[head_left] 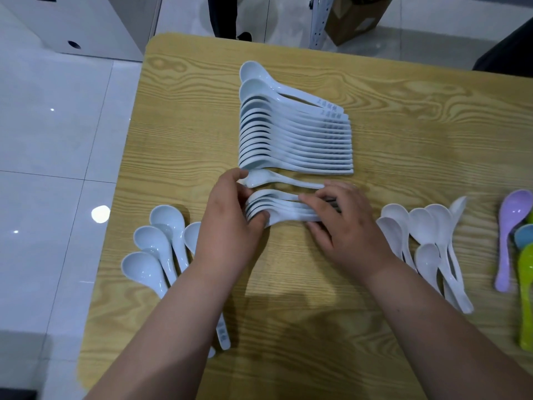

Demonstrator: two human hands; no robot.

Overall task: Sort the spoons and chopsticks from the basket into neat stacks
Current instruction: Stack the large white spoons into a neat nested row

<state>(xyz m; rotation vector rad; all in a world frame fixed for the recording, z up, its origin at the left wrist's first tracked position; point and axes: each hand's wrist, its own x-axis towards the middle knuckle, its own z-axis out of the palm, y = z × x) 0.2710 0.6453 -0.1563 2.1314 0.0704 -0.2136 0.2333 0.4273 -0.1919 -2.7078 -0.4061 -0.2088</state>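
- head view: my left hand point(230, 209) curls round the bowl ends of the spoon bundle point(285, 210), right hand point(343, 226) pinches its handles.
- it lies crosswise on the bench point(403, 125), parallel to and just short of the long spoon row point(294, 140).

Left hand point(230, 217), right hand point(346, 226): bare; forearms unsleeved.

The white soup spoons point(294, 140) look like smooth, glossy plastic or melamine; the purple spoon point(507, 241) and green spoon point(526, 298) are shiny plastic too; the table point(403, 111) has a pale wood-grain top with a soft sheen; the floor tiles point(57, 140) are polished and reflective; the cardboard box point(354, 21) is matt.
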